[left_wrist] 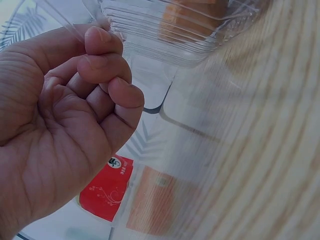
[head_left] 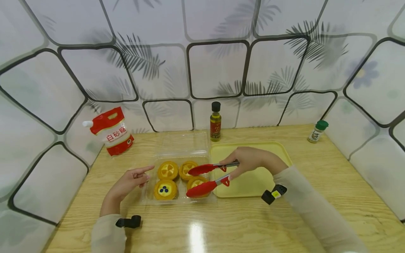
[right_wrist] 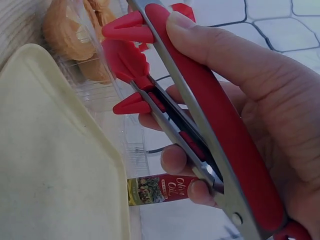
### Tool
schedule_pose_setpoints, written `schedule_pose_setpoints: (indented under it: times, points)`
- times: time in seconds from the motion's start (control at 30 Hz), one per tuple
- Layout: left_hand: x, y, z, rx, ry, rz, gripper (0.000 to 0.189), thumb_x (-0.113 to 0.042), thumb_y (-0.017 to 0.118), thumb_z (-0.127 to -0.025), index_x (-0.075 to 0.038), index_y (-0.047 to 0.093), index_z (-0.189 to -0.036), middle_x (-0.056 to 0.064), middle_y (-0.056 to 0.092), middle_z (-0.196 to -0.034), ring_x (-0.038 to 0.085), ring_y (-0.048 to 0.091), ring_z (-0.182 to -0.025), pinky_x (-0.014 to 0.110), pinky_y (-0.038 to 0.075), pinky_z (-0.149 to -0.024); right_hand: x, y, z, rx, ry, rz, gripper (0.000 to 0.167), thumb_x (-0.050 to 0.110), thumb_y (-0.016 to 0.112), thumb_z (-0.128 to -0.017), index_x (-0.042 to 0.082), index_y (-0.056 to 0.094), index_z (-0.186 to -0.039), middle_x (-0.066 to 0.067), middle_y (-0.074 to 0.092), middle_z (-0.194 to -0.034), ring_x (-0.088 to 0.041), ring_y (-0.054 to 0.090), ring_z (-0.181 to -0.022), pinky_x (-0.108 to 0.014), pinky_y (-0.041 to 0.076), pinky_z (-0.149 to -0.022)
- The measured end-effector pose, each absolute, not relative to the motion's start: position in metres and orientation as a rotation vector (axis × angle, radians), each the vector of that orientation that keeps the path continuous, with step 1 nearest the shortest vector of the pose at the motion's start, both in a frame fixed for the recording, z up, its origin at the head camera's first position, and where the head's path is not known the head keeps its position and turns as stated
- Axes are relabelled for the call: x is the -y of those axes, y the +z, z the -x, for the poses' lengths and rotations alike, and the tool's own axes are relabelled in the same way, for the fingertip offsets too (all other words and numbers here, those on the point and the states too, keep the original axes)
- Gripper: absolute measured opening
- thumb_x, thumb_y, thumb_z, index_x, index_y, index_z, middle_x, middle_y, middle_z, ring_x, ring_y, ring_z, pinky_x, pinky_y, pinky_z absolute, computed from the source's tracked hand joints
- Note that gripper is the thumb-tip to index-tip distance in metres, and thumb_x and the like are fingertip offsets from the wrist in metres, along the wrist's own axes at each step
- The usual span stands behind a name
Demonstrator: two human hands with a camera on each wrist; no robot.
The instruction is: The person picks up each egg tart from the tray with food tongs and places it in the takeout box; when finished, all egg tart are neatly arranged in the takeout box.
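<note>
My right hand point(head_left: 248, 160) grips red-tipped tongs point(right_wrist: 200, 120), thumb along one arm and fingers round the other. The tongs' red heads are spread, hanging over the right-hand tarts in a clear plastic box point(head_left: 181, 202). Three tarts have yellow wedge-shaped toppings, such as the upper left tart point(head_left: 167, 170); the lower right tart point(head_left: 197, 182) is partly hidden by the tongs. Several dark berries top the lower left tart point(head_left: 165, 189). My left hand point(head_left: 128, 182) is at the box's left edge, index finger stretched along it and the other fingers loosely bent.
A pale yellow tray point(head_left: 246, 193) lies right of the box, under my right hand. The box's clear lid point(head_left: 181, 142) is folded back. Behind stand an olive oil bottle point(head_left: 216, 123) and a red-and-white sugar pouch point(head_left: 114, 133). A green-capped jar point(head_left: 317, 132) stands far right.
</note>
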State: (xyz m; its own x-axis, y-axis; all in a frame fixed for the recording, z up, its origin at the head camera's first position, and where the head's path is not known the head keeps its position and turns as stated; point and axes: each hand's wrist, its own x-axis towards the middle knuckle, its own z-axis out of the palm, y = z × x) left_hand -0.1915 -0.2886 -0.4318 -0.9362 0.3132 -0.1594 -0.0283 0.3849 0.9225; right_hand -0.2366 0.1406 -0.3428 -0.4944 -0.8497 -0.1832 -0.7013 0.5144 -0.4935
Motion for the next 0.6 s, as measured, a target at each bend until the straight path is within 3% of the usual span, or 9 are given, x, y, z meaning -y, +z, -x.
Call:
schedule_pose_setpoints:
  times: [0.17, 0.23, 0.37, 0.47, 0.53, 0.6]
  points:
    - [0.288, -0.432, 0.192, -2.339, 1.568, -0.265, 0.046, -0.015, 0.054, -0.097, 0.000, 0.045, -0.139, 0.003, 0.047, -0.068, 0.015, 0.047, -0.065, 0.031, 0.039, -0.067, -0.150, -0.350, 0.232, -2.399, -0.561, 1.283, 0.061, 0.042, 0.070, -0.083, 0.007, 0.057, -0.131, -0.003, 0.066, -0.113, -0.003, 0.029, -0.057, -0.025, 0.033, -0.061]
    - [0.288, -0.431, 0.192, -2.342, 1.565, -0.266, 0.046, -0.015, 0.054, -0.096, 0.000, 0.045, -0.139, 0.003, 0.047, -0.068, 0.015, 0.047, -0.065, 0.031, 0.039, -0.067, -0.155, -0.354, 0.229, -2.423, -0.608, 1.269, 0.062, 0.043, 0.070, -0.083, 0.007, 0.057, -0.132, -0.002, 0.067, -0.110, -0.003, 0.028, -0.055, -0.024, 0.033, -0.059]
    - [0.287, -0.431, 0.192, -2.349, 1.559, -0.262, 0.047, -0.015, 0.055, -0.096, 0.000, 0.045, -0.139, 0.003, 0.047, -0.068, 0.015, 0.047, -0.066, 0.031, 0.039, -0.067, -0.165, -0.362, 0.224, -2.452, -0.726, 1.217, 0.066, 0.043, 0.071, -0.081, 0.008, 0.054, -0.134, 0.004, 0.062, -0.088, -0.003, 0.030, -0.051, -0.023, 0.032, -0.052]
    - [0.287, -0.431, 0.192, -2.353, 1.558, -0.260, 0.046, -0.014, 0.054, -0.096, 0.000, 0.045, -0.139, 0.004, 0.047, -0.069, 0.016, 0.047, -0.066, 0.031, 0.039, -0.067, -0.172, -0.367, 0.220, -2.491, -0.793, 1.179, 0.070, 0.043, 0.073, -0.079, 0.008, 0.053, -0.136, 0.001, 0.063, -0.093, -0.003, 0.039, -0.055, -0.022, 0.035, -0.052]
    - [0.287, -0.431, 0.192, -2.354, 1.559, -0.253, 0.046, -0.013, 0.054, -0.096, 0.000, 0.045, -0.139, 0.004, 0.047, -0.069, 0.016, 0.047, -0.067, 0.031, 0.039, -0.068, -0.178, -0.370, 0.218, -2.520, -0.824, 1.161, 0.072, 0.044, 0.074, -0.078, 0.007, 0.052, -0.136, -0.002, 0.064, -0.107, -0.004, 0.042, -0.059, -0.024, 0.037, -0.053]
    - [0.288, -0.431, 0.192, -2.354, 1.559, -0.244, 0.045, -0.012, 0.053, -0.097, 0.000, 0.045, -0.139, 0.004, 0.047, -0.069, 0.016, 0.047, -0.067, 0.031, 0.039, -0.068, -0.184, -0.373, 0.216, -2.554, -0.841, 1.138, 0.074, 0.045, 0.074, -0.077, 0.007, 0.051, -0.137, -0.005, 0.064, -0.107, -0.004, 0.042, -0.060, -0.024, 0.037, -0.054]
